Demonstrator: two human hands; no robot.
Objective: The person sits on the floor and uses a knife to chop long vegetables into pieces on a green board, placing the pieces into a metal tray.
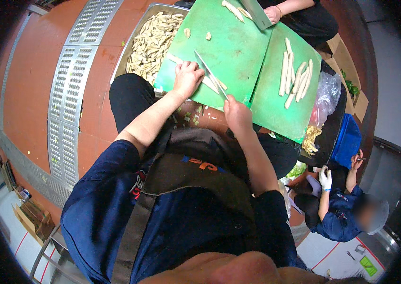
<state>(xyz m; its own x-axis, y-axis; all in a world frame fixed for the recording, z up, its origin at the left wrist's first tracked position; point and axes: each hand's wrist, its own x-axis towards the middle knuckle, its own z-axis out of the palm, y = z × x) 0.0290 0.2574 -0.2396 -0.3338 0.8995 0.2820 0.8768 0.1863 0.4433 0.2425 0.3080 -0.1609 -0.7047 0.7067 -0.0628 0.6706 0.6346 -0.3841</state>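
Note:
A green cutting board [227, 60] lies before me. My right hand [237, 115] grips a kitchen knife [209, 71], its blade slanting up and left across the board. My left hand [188, 78] presses down on a long pale food strip [209, 84], just left of the blade. Two small pale pieces [208, 36] lie farther up the board. On a second green board [278, 88] to the right rest several pale, long sticks [285, 72]. A metal tray [119, 67] at the left holds a heap of cut pale pieces [154, 42].
Across the boards, a co-worker's hand [273, 15] is at a broad cleaver [256, 14]. A clear plastic bag [328, 94], a blue bin [346, 138] and a cardboard box [361, 106] with green vegetables stand at right. Another co-worker [339, 216] is at lower right. Metal grating [69, 85] crosses the floor.

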